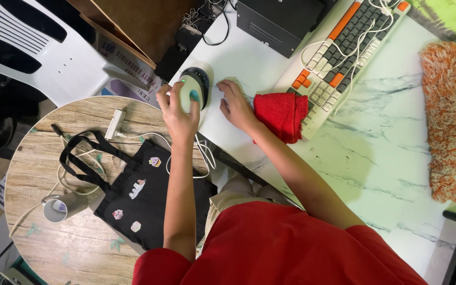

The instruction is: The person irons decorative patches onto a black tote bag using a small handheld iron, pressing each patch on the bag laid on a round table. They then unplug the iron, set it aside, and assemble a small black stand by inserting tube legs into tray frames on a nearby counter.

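Head view: left hand (178, 113) grips rounded mouse (192, 91) (glossy); right hand (236, 105) lies flat.

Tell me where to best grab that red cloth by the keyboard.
Pinch the red cloth at its bunched top fold, coming from the marble side near the right hand. Its far edge overlaps the keyboard, so lifting from there avoids snagging keys.

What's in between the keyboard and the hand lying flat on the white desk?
A crumpled red cloth lies between them in the head view, touching the right hand's wrist and overlapping the keyboard's near end.
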